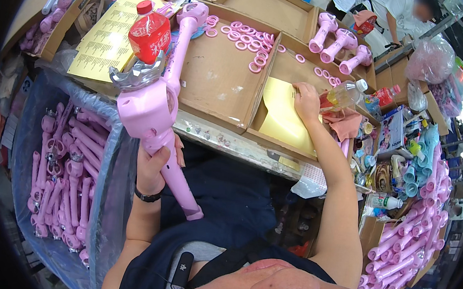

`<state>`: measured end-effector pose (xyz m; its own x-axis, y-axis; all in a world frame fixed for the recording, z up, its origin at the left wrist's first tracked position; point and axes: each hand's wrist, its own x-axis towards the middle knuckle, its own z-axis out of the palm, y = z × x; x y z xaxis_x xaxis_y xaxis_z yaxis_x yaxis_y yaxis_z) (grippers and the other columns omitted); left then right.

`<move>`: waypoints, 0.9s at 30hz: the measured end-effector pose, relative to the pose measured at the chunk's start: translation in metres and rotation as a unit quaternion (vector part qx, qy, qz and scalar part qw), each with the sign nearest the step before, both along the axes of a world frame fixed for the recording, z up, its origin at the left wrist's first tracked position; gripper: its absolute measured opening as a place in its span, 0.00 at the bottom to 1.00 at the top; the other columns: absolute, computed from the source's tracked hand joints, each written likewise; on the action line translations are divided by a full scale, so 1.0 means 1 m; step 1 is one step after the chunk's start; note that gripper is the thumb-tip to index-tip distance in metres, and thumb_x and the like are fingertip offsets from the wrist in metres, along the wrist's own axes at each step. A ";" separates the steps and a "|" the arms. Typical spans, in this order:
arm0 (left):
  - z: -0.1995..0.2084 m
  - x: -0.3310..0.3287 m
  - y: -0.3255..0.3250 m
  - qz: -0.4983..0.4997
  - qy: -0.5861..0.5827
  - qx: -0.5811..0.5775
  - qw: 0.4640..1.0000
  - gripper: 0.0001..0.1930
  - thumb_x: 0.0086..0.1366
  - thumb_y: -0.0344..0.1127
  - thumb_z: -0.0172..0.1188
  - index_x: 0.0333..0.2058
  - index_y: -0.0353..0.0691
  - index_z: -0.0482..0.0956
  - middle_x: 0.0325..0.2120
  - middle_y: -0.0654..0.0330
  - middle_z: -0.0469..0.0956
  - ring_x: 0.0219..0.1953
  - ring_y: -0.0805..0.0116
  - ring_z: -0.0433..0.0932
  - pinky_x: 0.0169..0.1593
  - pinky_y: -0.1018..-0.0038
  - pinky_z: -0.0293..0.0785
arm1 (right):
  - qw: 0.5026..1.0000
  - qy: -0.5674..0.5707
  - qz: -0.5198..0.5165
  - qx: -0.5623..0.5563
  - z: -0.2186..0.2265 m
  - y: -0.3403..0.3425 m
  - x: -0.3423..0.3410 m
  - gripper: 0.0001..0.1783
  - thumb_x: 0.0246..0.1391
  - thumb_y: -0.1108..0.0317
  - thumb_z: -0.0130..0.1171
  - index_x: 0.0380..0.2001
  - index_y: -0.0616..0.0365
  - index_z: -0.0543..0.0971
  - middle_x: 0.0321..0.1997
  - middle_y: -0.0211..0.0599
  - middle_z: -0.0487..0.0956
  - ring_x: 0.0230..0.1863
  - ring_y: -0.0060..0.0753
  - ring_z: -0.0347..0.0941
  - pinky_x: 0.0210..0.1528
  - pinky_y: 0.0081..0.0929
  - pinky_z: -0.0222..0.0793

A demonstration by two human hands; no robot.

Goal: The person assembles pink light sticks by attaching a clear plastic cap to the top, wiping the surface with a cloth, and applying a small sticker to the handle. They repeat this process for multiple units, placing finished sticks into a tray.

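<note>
My left hand (155, 162) is wrapped round the handle of a pink plastic toy wand (149, 112), held tilted over my lap. A silver crown-shaped piece (138, 76) tops its wide, hollow head. Over the bench front, my right hand (307, 101) has its fingers curled at the edge of a yellow sheet (283, 116), which bends up from a cardboard tray. Another pink wand (182, 46) lies behind the held one, its lower end hidden. Beside it stands a red-labelled bottle (150, 35).
Pink rings (246, 36) lie in a cardboard tray (209, 82). Three pink wand heads (339, 44) stand farther back. A blue-lined bin (109, 189) of pink wands is at my left; pink handles (404, 247) are piled right. Bottles (346, 94) crowd the right side. Another person (402, 16) is far right.
</note>
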<state>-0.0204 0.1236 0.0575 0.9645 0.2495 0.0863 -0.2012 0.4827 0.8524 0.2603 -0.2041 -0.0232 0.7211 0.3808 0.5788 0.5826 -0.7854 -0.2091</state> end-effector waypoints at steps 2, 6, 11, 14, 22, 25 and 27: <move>0.000 0.001 -0.001 -0.001 -0.002 0.002 1.000 0.23 0.55 0.44 0.64 0.41 0.33 0.67 0.30 0.54 0.73 0.23 0.70 0.74 0.26 0.77 0.71 | 1.000 0.006 -0.017 0.000 0.000 0.000 0.000 0.07 0.41 0.77 0.52 0.27 0.56 0.77 0.37 0.35 0.78 0.41 0.42 0.72 0.43 0.36 0.68; 0.000 0.001 -0.002 0.004 -0.010 0.024 1.000 0.22 0.58 0.44 0.60 0.40 0.31 0.66 0.31 0.54 0.71 0.22 0.71 0.73 0.26 0.78 0.71 | 0.999 0.002 -0.002 0.043 0.000 -0.004 -0.002 0.08 0.40 0.78 0.50 0.27 0.58 0.74 0.36 0.38 0.77 0.42 0.44 0.72 0.42 0.34 0.69; 0.003 0.001 -0.001 0.006 -0.012 0.041 0.999 0.21 0.59 0.44 0.58 0.39 0.30 0.66 0.31 0.54 0.71 0.22 0.72 0.73 0.26 0.78 0.71 | 0.998 0.045 -0.026 0.024 0.002 -0.010 -0.008 0.17 0.38 0.79 0.50 0.37 0.59 0.72 0.44 0.43 0.74 0.43 0.48 0.71 0.42 0.37 0.69; 0.003 0.001 -0.001 0.009 -0.012 0.042 0.999 0.21 0.60 0.44 0.58 0.39 0.30 0.66 0.31 0.55 0.71 0.22 0.72 0.73 0.26 0.78 0.71 | 0.997 0.068 -0.019 0.034 0.004 -0.008 -0.008 0.26 0.39 0.78 0.49 0.48 0.60 0.68 0.51 0.48 0.70 0.49 0.51 0.68 0.49 0.39 0.67; 0.003 0.001 -0.002 0.003 -0.009 0.023 1.000 0.21 0.59 0.44 0.59 0.38 0.30 0.67 0.31 0.56 0.71 0.22 0.72 0.73 0.26 0.79 0.71 | 0.992 0.105 -0.030 -0.064 0.000 -0.006 -0.001 0.26 0.41 0.77 0.47 0.49 0.60 0.72 0.56 0.49 0.67 0.57 0.51 0.62 0.59 0.45 0.57; 0.004 0.000 -0.002 0.005 -0.015 0.023 1.000 0.21 0.58 0.44 0.59 0.38 0.30 0.67 0.31 0.56 0.71 0.23 0.72 0.73 0.26 0.79 0.70 | 0.993 0.106 -0.022 -0.045 0.000 -0.008 -0.005 0.24 0.41 0.77 0.47 0.47 0.61 0.73 0.56 0.49 0.68 0.56 0.53 0.63 0.58 0.43 0.60; 0.004 -0.002 -0.002 0.011 -0.004 0.020 1.000 0.22 0.58 0.45 0.60 0.39 0.31 0.67 0.31 0.56 0.71 0.23 0.72 0.73 0.26 0.79 0.70 | 0.994 0.105 -0.018 -0.039 0.003 -0.008 -0.009 0.23 0.40 0.76 0.48 0.46 0.61 0.74 0.56 0.52 0.68 0.56 0.54 0.64 0.57 0.42 0.61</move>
